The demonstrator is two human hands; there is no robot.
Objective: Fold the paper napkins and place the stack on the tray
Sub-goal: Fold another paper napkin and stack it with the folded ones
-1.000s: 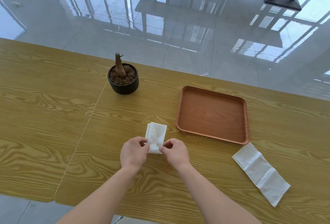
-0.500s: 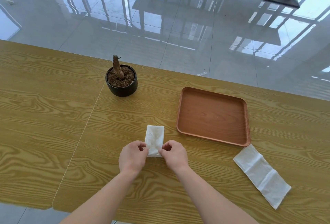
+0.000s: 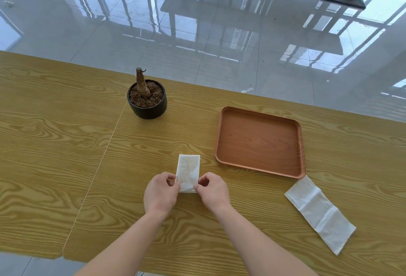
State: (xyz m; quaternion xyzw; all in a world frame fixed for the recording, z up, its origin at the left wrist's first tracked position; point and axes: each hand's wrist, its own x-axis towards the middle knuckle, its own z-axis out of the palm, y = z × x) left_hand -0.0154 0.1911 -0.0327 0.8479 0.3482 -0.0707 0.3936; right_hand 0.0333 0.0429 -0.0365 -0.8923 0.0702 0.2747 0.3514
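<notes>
A small folded white napkin [image 3: 188, 169] lies on the wooden table in front of me. My left hand [image 3: 160, 192] pinches its near left corner and my right hand [image 3: 212, 190] pinches its near right corner. To the right, a brown wooden tray [image 3: 260, 140] sits with nothing in it. Below the tray's near right corner, a longer white napkin [image 3: 319, 212] lies flat, folded into a creased strip and untouched.
A black pot [image 3: 147, 102] with soil and a cut stem stands at the back left of the napkin. A seam [image 3: 103, 155] runs between two table tops. The table's far edge borders a glossy tiled floor, and the near edge is close to my arms.
The folded napkin has been flattened and squared up on the table, its stray layers now aligned. Both hands kept their pinch at its near corners.
</notes>
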